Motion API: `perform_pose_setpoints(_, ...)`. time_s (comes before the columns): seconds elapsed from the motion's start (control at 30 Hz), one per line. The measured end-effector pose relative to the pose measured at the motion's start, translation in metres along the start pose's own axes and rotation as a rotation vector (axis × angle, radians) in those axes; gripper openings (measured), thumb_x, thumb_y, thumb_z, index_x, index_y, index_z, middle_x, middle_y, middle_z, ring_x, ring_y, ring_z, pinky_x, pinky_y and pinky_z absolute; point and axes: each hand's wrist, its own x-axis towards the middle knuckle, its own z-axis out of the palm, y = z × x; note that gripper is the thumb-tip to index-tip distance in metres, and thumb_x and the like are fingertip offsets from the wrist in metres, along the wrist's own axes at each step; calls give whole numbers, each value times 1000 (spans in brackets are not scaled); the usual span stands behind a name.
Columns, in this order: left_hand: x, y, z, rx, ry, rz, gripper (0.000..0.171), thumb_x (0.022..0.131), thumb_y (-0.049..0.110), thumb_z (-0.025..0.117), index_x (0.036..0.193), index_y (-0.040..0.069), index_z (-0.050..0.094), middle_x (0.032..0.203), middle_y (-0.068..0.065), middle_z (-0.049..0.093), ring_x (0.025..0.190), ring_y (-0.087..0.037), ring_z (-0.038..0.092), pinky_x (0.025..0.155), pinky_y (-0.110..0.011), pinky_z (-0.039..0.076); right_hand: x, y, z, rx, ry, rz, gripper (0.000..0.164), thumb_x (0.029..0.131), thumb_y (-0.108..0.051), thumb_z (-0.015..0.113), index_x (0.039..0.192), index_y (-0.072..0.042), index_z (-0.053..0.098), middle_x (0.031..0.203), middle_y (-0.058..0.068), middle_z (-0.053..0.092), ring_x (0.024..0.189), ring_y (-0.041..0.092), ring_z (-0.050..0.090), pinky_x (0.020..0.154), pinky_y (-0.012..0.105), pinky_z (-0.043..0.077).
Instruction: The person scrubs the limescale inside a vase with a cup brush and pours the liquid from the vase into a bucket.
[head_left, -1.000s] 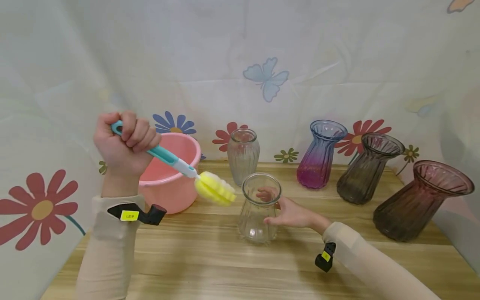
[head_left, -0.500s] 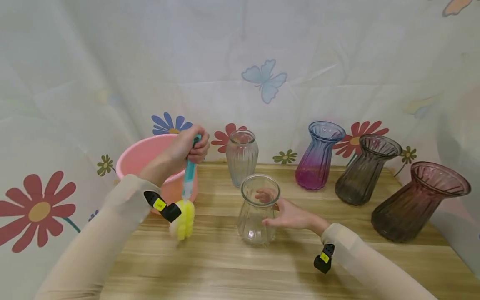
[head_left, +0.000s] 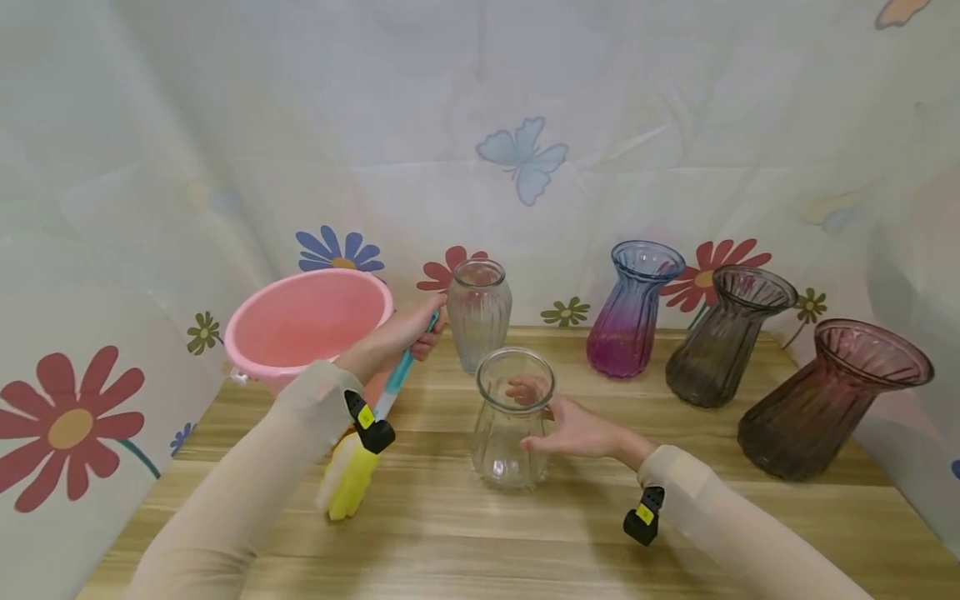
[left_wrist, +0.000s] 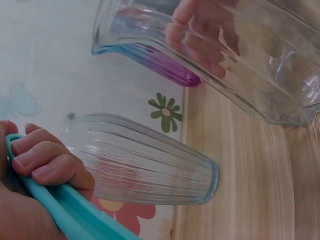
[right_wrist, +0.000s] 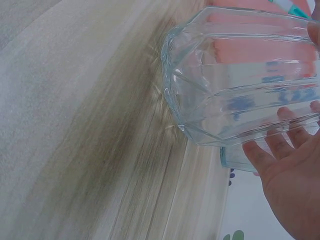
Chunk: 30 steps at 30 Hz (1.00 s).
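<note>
My left hand (head_left: 401,335) grips the teal handle of a bottle brush (head_left: 351,483), whose yellow sponge head hangs down over the table to the left of a clear glass vase (head_left: 498,446). In the left wrist view the fingers (left_wrist: 57,162) curl round the handle's looped end. The clear vase stands upright on the table. My right hand (head_left: 588,429) holds it from the right side, thumb in front and fingers behind; they show through the glass. Close behind the left hand stands a second, ribbed clear vase (head_left: 480,321).
A pink bucket (head_left: 258,362) stands on the left, partly behind my left arm. On the right are a blue-to-purple vase (head_left: 626,329), a grey vase (head_left: 716,358) and a reddish-brown vase (head_left: 813,417). A flower-printed sheet (head_left: 360,125) hangs behind the wooden table (head_left: 480,542).
My left hand has swung right and lower, and the brush head has gone from up beside the clear vase to down and left. The right hand and its vase have stayed in place.
</note>
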Motion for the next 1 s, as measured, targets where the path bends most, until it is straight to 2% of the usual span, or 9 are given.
perform_pose_setpoints(0.17, 16, -10, 3, 71, 58, 108, 26, 93, 25, 42, 74, 8, 35, 51, 3, 31, 41, -9, 25, 43, -21, 23, -1, 0, -1, -23, 10, 1, 79, 78, -15, 70, 141, -12, 24, 140, 18, 40, 129, 33, 38, 103, 55, 29)
perform_pose_setpoints(0.33, 34, -28, 5, 224, 55, 162, 22, 88, 4, 39, 66, 0, 40, 51, -1, 39, 41, -7, 29, 43, -20, 25, 1, 2, -1, -6, 7, -8, 78, 78, -12, 70, 141, -10, 23, 141, 18, 38, 129, 35, 36, 103, 56, 28)
perform_pose_setpoints(0.4, 39, -35, 6, 296, 79, 162, 14, 90, 3, 36, 84, -8, 43, 58, -4, 46, 42, -8, 34, 43, -19, 29, 1, 2, -1, -6, 7, -9, 78, 78, -12, 70, 141, -8, 23, 141, 17, 38, 129, 35, 37, 103, 56, 28)
perform_pose_setpoints(0.47, 43, -43, 8, 374, 113, 141, 28, 90, 3, 37, 113, -13, 33, 64, -7, 49, 43, -9, 38, 44, -20, 32, 1, 2, -1, -6, 6, -5, 78, 79, -12, 70, 141, -9, 23, 141, 16, 38, 130, 35, 36, 103, 56, 28)
perform_pose_setpoints(0.53, 47, -50, 11, 498, 162, 124, 46, 90, 5, 40, 128, -12, 19, 68, -7, 48, 46, -11, 40, 46, -22, 34, 1, 1, -1, -2, 6, -2, 78, 79, -11, 69, 141, -9, 23, 141, 16, 38, 130, 34, 36, 103, 56, 28)
perform_pose_setpoints(0.63, 53, -62, 16, 704, 241, 87, 40, 86, 7, 49, 122, -7, 40, 69, -4, 44, 57, -15, 41, 54, -25, 35, 0, 1, -1, 4, 7, -2, 79, 79, -10, 69, 142, -11, 22, 142, 16, 37, 131, 34, 35, 104, 56, 27)
perform_pose_setpoints(0.73, 58, -75, 21, 861, 325, 53, 16, 84, 13, 58, 96, 3, 57, 74, -3, 47, 68, -19, 45, 59, -29, 35, 0, 0, 0, 3, 15, -1, 79, 78, -9, 69, 143, -12, 22, 142, 16, 37, 131, 33, 34, 104, 55, 27)
perform_pose_setpoints(0.87, 64, -95, 27, 907, 380, 36, 9, 81, 16, 63, 85, 8, 61, 79, -5, 58, 73, -21, 51, 59, -32, 38, -1, 1, 2, -15, 17, 9, 80, 78, -11, 69, 143, -12, 22, 142, 15, 38, 131, 31, 35, 104, 53, 28)
perform_pose_setpoints(1.0, 68, -111, 32, 916, 383, 70, 10, 78, 15, 63, 81, 6, 61, 76, -6, 59, 68, -21, 51, 59, -31, 40, -2, 2, 3, -25, 15, 18, 79, 79, -15, 69, 142, -15, 22, 142, 15, 38, 131, 29, 35, 104, 52, 29)
